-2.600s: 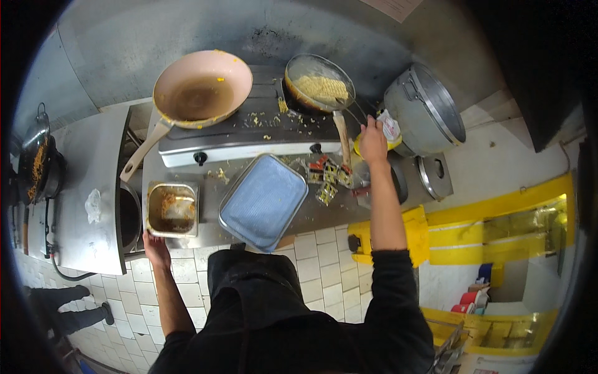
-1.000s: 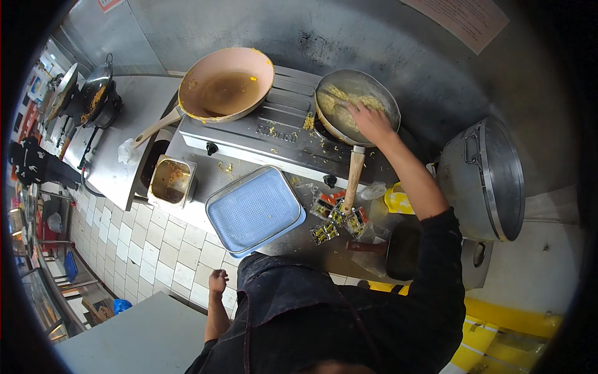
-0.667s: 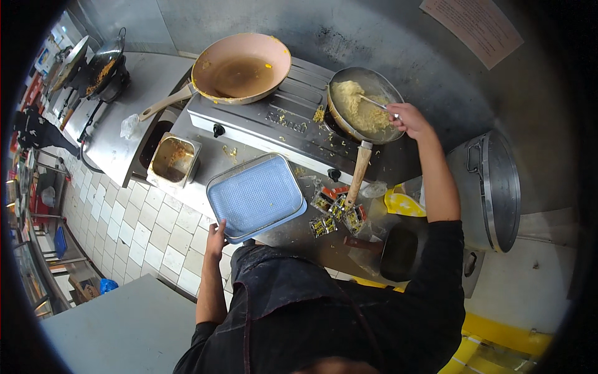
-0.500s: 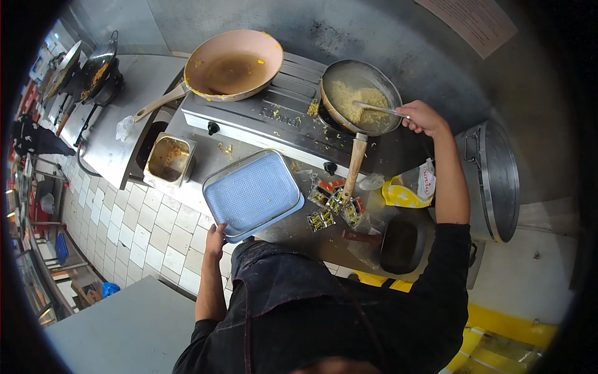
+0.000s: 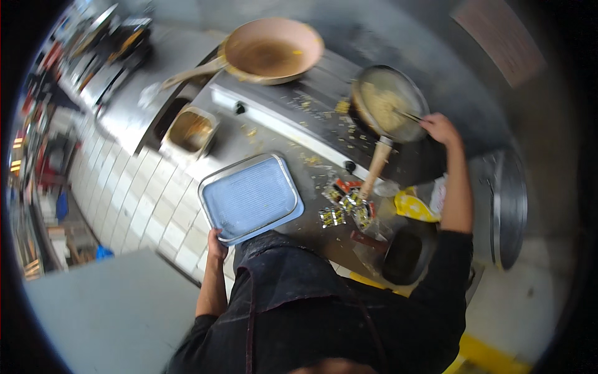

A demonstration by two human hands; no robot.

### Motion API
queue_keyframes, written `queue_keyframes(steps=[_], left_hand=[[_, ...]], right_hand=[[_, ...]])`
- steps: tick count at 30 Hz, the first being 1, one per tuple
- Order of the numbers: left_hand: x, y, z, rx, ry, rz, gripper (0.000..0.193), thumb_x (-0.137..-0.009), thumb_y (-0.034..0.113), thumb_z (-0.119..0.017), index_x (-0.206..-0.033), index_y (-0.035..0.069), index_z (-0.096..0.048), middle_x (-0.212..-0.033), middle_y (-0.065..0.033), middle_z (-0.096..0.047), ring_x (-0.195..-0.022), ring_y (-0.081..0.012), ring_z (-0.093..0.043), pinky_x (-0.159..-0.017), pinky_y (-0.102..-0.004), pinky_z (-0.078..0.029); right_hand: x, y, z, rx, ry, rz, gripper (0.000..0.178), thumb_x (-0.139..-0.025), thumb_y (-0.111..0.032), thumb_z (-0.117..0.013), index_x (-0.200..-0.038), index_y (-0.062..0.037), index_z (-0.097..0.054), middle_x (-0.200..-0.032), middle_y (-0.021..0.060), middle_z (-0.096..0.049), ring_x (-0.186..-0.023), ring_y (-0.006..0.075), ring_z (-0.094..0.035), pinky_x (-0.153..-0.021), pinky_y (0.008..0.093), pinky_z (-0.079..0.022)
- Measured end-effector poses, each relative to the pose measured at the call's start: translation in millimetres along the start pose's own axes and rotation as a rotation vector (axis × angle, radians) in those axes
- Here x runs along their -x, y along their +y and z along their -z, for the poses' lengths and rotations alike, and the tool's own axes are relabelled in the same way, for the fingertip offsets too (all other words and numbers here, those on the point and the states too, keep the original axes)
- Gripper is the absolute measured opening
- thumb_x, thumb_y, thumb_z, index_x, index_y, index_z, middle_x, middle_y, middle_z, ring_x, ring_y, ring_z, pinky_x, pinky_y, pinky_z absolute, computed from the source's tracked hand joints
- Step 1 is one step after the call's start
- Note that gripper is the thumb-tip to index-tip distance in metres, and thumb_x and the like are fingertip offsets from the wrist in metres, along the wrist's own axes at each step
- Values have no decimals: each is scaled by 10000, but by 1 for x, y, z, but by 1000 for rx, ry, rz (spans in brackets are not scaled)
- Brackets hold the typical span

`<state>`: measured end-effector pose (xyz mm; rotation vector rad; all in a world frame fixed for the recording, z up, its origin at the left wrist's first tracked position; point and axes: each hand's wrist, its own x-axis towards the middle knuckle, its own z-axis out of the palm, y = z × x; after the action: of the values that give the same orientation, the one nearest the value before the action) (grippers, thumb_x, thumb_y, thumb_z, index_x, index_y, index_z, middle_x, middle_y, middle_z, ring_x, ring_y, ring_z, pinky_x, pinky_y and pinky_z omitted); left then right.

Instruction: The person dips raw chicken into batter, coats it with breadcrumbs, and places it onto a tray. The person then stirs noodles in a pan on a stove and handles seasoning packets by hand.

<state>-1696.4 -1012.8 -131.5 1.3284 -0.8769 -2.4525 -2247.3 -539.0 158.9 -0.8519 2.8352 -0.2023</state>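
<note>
My left hand (image 5: 217,244) grips the near left corner of a rectangular blue tray (image 5: 249,194) with a shiny rim. A second blue edge shows beneath it, and nothing is seen lying inside. At the stove's right end, a frying pan (image 5: 412,132) with a wooden handle (image 5: 377,169) holds a mound of pale yellow noodles (image 5: 381,105). My right hand (image 5: 441,129) is closed on a thin metal utensil (image 5: 408,116), its far end in the noodles. Blur hides the exact kind of utensil.
A larger pinkish frying pan (image 5: 271,53) sits on the stove's left. Along the counter are a metal container (image 5: 190,132) with food bits, torn sachets (image 5: 358,212), a yellow-white packet (image 5: 416,206) and a dark square pan (image 5: 402,257). A big metal pot (image 5: 507,209) stands at right.
The view has turned, shifting the stove and pans rightward in the picture. Relative to the counter, the tray has moved left with my left hand. The utensil stays among the noodles.
</note>
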Motion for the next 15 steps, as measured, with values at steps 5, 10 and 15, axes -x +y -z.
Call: queue_keyframes(steps=[5,10,15], left_hand=[[27,9,40,75,80,3,458,-720,249,-525,-1118,23,-522,-1022,-96,-599,-919,-271,-582,-835,-413,-478],[43,32,64,102,125,-25,463,-716,260,-517,-1109,16,-525,-1020,-101,-598,-909,-270,-581,-827,-404,-475],[23,73,82,99,57,-20,498,-704,247,-516,-1143,13,-516,-1051,-106,-598,-935,-269,-576,-866,-402,-466]], right_hand=[[49,-72,63,277,131,-261,357,-804,-291,-636,-1012,-2,-658,-996,238,-623,-953,392,-591,-841,430,-459],[56,-148,24,-46,558,-355,382,-873,-335,-602,-931,42,-638,-841,204,-665,-778,322,-636,-755,376,-470],[29,-311,-150,-882,356,-225,258,-804,-251,-718,-786,-12,-623,-731,55,-628,-669,133,-555,-635,300,-453]])
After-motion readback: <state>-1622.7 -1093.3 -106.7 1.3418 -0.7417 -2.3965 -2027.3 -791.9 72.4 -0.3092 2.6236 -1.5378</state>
